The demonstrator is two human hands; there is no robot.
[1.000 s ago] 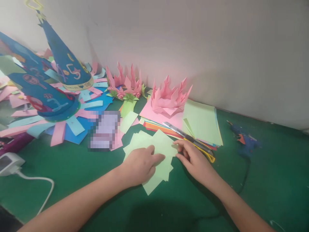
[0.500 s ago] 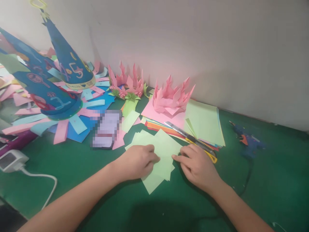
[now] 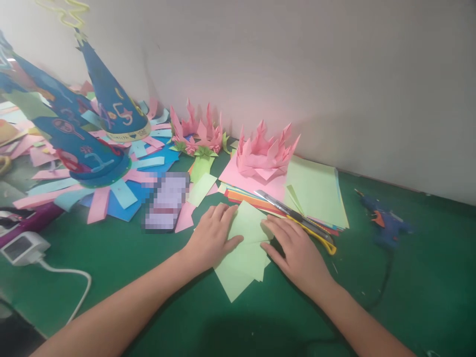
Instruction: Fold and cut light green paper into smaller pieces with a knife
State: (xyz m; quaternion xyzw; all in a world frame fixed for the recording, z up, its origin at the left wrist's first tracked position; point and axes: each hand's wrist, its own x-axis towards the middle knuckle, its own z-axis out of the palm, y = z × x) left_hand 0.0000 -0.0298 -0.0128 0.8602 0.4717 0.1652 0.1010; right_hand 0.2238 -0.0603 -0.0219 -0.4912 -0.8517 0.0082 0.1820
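Clock positions are taken from the middle of the light green sheets, with 12 o'clock away from the person. A blue cone hat (image 3: 87,151), ringed by pink and pale blue tabs, stands at 10 o'clock; a phone (image 3: 167,201), its screen blurred, lies nearer at 10 o'clock. The left hand (image 3: 210,235) enters along a forearm from 8 o'clock, palm down, fingers extended toward 1 o'clock, thumb angled toward 3 o'clock. Its grip is wide: thumb and fingers are spread, resting on the sheets. The light green sheets (image 3: 243,263) lie on the green table (image 3: 178,317), overlapping at differing angles; the visible long axis runs 12 to 6 o'clock, one corner directed to each end. They lie between the hands, partly under the left palm and extending beyond both thumbs toward 6 o'clock. A pink paper crown (image 3: 260,166) sits at 12 o'clock on coloured paper. The right hand (image 3: 297,248), at 3 o'clock, has its fingers and thumb directed toward 10 o'clock, a narrow gap between them, fingertips on the sheets' right edge. A craft knife (image 3: 312,227) lies at 2 o'clock, aligned 10 to 4; a blue glue gun (image 3: 388,223) lies farther out, between 2 and 3 o'clock.
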